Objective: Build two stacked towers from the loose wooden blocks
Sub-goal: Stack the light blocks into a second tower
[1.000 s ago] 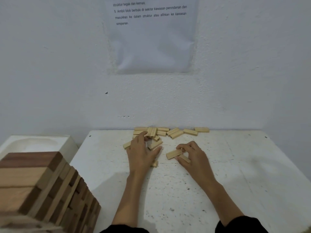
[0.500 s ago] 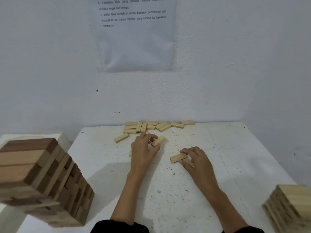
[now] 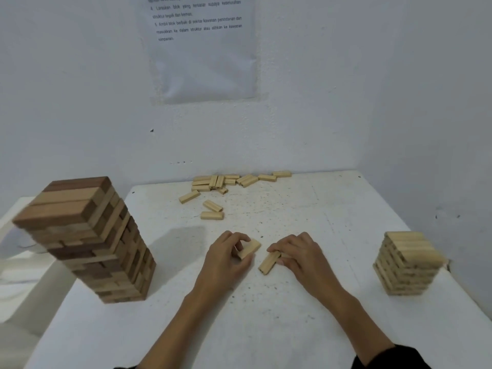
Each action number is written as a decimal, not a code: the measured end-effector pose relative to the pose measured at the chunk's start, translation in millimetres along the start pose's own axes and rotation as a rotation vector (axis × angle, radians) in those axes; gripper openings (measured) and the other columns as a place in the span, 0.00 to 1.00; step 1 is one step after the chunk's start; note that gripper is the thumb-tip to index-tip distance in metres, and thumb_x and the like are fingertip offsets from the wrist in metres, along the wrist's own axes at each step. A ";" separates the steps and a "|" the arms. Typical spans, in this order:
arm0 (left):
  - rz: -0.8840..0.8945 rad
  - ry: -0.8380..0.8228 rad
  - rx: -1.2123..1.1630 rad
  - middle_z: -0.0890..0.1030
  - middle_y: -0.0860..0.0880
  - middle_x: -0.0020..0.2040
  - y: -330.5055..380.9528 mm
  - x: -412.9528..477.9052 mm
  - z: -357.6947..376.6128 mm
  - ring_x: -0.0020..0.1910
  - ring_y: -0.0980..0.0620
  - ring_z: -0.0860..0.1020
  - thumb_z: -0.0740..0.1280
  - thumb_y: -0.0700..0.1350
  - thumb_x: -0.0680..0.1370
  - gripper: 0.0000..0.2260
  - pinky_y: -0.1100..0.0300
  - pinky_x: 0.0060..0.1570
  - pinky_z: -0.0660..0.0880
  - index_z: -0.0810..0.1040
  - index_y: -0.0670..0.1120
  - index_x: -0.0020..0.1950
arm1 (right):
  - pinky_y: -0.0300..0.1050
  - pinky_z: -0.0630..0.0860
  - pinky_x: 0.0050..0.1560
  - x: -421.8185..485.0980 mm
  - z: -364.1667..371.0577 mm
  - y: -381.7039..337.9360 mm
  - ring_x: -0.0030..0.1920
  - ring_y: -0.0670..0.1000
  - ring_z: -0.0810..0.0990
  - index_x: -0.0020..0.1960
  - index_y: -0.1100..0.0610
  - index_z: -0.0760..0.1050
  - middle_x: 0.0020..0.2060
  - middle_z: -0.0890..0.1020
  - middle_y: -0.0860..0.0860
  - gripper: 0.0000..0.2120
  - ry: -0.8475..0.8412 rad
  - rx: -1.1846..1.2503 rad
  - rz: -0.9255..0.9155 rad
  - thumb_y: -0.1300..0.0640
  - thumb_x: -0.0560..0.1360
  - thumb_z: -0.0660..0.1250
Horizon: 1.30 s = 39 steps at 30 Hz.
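Both hands have pulled back from the far pile (image 3: 229, 181) w/ blocks, nearer the big tower (image 3: 87, 241) & small tower (image 3: 407, 265). Left hand (image 3: 226, 258) pinches one block (image 3: 249, 249); right hand (image 3: 300, 255) is curled round another block (image 3: 269, 262), maybe more. Carrying step, I think; next, lay them flat & gently on a tower top.

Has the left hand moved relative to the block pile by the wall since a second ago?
Yes. The left hand, gripping a block, has pulled back toward the person, away from the pile it was touching.
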<state>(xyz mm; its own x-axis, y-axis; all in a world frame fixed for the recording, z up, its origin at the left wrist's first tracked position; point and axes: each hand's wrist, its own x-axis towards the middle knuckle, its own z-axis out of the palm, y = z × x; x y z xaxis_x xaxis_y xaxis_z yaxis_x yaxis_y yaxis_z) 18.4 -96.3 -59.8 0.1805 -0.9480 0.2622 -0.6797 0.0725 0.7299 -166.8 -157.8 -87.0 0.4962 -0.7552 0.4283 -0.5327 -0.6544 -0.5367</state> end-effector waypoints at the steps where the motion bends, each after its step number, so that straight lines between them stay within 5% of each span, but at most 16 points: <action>1: 0.008 -0.008 0.007 0.72 0.54 0.41 3.2 -6.9 -1.0 0.38 0.58 0.71 0.70 0.43 0.73 0.09 0.71 0.37 0.67 0.79 0.53 0.52 | 0.43 0.69 0.44 -2.7 -0.6 -2.4 0.45 0.39 0.65 0.53 0.47 0.80 0.45 0.79 0.41 0.12 -0.017 0.008 -0.021 0.55 0.71 0.65; 9: 0.037 -0.105 0.039 0.73 0.54 0.36 10.7 -42.8 -6.1 0.37 0.58 0.71 0.69 0.53 0.75 0.04 0.67 0.37 0.64 0.79 0.55 0.47 | 0.38 0.65 0.46 -25.0 -12.4 -20.2 0.49 0.41 0.67 0.60 0.47 0.77 0.49 0.78 0.45 0.17 -0.040 -0.056 -0.011 0.55 0.72 0.67; 14: 0.088 -0.353 -0.018 0.74 0.60 0.51 2.5 -35.3 -23.6 0.49 0.61 0.72 0.74 0.63 0.65 0.23 0.72 0.44 0.67 0.74 0.59 0.57 | 0.29 0.66 0.41 -44.1 -32.6 -22.8 0.47 0.43 0.72 0.63 0.49 0.75 0.50 0.74 0.46 0.17 0.018 -0.101 0.286 0.54 0.75 0.67; 18: 0.166 -0.526 0.023 0.67 0.66 0.65 -1.1 -23.2 -25.1 0.58 0.67 0.67 0.77 0.56 0.65 0.35 0.77 0.54 0.62 0.66 0.62 0.69 | 0.30 0.65 0.41 -49.1 -45.3 -33.6 0.40 0.40 0.69 0.69 0.50 0.68 0.51 0.69 0.45 0.26 -0.152 -0.035 0.423 0.49 0.73 0.70; 21: 0.199 -0.538 0.063 0.71 0.65 0.61 0.9 -13.6 -22.5 0.57 0.67 0.66 0.77 0.55 0.65 0.32 0.75 0.53 0.61 0.70 0.61 0.67 | 0.34 0.67 0.46 -47.2 -55.1 -37.2 0.42 0.41 0.70 0.73 0.51 0.62 0.52 0.69 0.45 0.38 -0.340 0.053 0.487 0.51 0.67 0.76; 27: 0.245 -0.499 0.142 0.71 0.60 0.57 -6.1 -3.7 -17.4 0.56 0.68 0.64 0.78 0.58 0.63 0.33 0.75 0.54 0.60 0.74 0.56 0.66 | 0.36 0.72 0.44 -40.9 -56.7 -40.1 0.37 0.43 0.72 0.66 0.52 0.71 0.43 0.75 0.43 0.33 -0.362 0.156 0.447 0.57 0.65 0.78; 32: 0.214 -0.523 0.086 0.73 0.57 0.55 -2.6 -0.6 -15.8 0.53 0.62 0.70 0.79 0.53 0.62 0.31 0.74 0.49 0.66 0.76 0.54 0.64 | 0.33 0.67 0.38 -41.4 -37.7 -46.8 0.37 0.41 0.70 0.58 0.44 0.73 0.42 0.74 0.42 0.26 -0.241 0.112 0.405 0.48 0.63 0.78; 39: 0.167 -0.477 0.053 0.73 0.55 0.54 1.5 -8.3 -12.4 0.51 0.60 0.72 0.79 0.54 0.63 0.32 0.73 0.47 0.68 0.75 0.50 0.65 | 0.28 0.65 0.42 -27.5 -29.0 -39.4 0.41 0.40 0.70 0.63 0.47 0.73 0.44 0.73 0.40 0.31 -0.251 0.128 0.294 0.49 0.62 0.79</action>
<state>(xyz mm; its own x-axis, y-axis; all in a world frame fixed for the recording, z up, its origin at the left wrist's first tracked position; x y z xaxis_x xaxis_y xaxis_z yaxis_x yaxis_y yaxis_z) 24.7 -84.5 -53.0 -0.2701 -0.9617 0.0463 -0.7086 0.2311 0.6666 -179.3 -112.3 -56.5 0.4959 -0.8662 0.0613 -0.5950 -0.3903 -0.7026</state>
